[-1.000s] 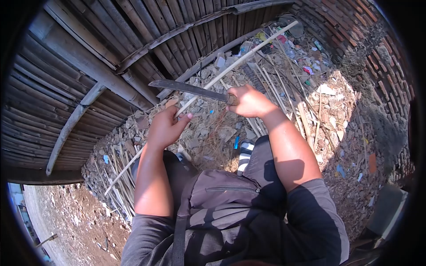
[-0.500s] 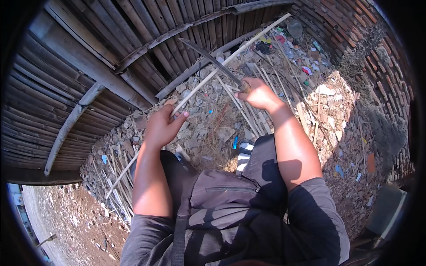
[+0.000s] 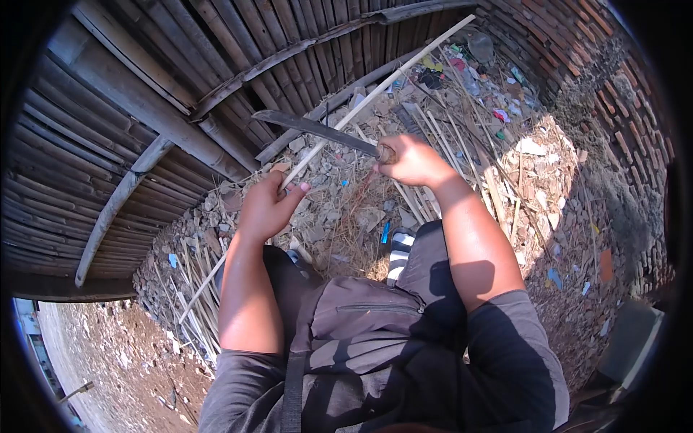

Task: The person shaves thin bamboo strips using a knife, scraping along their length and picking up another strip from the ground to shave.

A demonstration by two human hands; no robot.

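A long pale bamboo strip (image 3: pixel 390 81) runs diagonally from the lower left to the upper right. My left hand (image 3: pixel 267 208) is closed around it, thumb on the near side. My right hand (image 3: pixel 413 162) grips the handle of a machete (image 3: pixel 317 130), whose dark blade points left and crosses the strip a little beyond my left hand. Whether the blade touches the strip cannot be made out. The strip's lower end shows past my left forearm.
A bamboo slat wall (image 3: pixel 130 144) stands at the left, a brick wall (image 3: pixel 628 137) at the right. Rubble, litter and loose bamboo strips (image 3: pixel 198 289) cover the ground. A black bag (image 3: pixel 368 307) lies at my lap, above a striped shoe (image 3: pixel 399 256).
The machete first swung up and away along the strip, then came back down toward my left hand. The strip's far end has risen slightly. My left hand keeps its hold.
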